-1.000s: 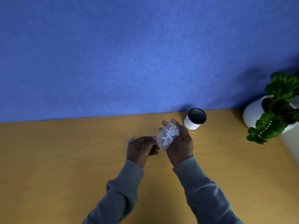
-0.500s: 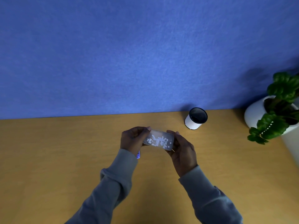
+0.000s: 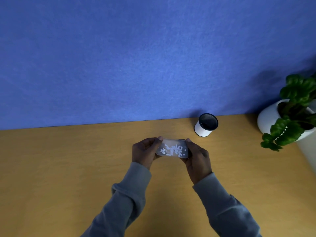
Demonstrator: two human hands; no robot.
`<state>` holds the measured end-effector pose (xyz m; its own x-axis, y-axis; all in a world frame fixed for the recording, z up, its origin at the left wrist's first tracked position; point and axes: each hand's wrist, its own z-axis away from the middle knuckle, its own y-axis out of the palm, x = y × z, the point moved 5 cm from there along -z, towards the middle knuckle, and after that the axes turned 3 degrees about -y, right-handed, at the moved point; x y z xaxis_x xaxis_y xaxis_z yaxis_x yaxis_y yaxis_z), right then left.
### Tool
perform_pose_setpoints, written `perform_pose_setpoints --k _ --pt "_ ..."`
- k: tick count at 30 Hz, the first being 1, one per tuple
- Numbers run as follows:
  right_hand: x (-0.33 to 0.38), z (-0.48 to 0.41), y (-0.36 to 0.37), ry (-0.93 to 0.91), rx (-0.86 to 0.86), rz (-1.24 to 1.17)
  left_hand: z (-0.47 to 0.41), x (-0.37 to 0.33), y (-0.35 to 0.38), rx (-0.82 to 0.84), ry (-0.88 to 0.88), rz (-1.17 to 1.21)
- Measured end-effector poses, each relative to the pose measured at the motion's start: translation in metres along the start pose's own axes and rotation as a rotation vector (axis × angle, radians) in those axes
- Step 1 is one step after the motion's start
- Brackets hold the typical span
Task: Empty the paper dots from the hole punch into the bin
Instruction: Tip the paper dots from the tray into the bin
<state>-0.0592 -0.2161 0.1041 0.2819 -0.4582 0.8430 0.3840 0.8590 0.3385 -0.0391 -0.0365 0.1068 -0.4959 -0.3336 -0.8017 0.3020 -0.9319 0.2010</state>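
Left hand (image 3: pixel 145 152) and right hand (image 3: pixel 198 158) grip the ends of the clear tray (image 3: pixel 172 148), paper dots (image 3: pixel 171 150) inside; the bin (image 3: pixel 206 124), far right on the desk (image 3: pixel 68 168), awaits emptying.

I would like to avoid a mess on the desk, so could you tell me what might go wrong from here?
The clear tray full of paper dots is pinched between the left hand and right hand over bare desk, well short of the bin. A tilt or slip would likely scatter dots. The bin's mouth looks narrow, so pouring may miss.
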Motion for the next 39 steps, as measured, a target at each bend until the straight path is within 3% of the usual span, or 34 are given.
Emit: perform_pose_setpoints --k 25,28,34,39 --pt "0.046 -0.044 -0.065 -0.021 -0.143 0.006 -0.029 0.017 0.082 0.093 0.039 0.043" --pt "0.05 -0.054 -0.075 -0.026 -0.15 -0.011 -0.044 0.015 0.09 0.031 0.157 -0.093" --pt "0.054 -0.072 -0.094 -0.034 -0.179 -0.034 -0.065 0.007 0.113 -0.087 0.639 -0.692" --pt "0.05 -0.081 -0.103 -0.04 -0.192 -0.043 -0.092 0.037 0.127 -0.069 0.784 -1.1"
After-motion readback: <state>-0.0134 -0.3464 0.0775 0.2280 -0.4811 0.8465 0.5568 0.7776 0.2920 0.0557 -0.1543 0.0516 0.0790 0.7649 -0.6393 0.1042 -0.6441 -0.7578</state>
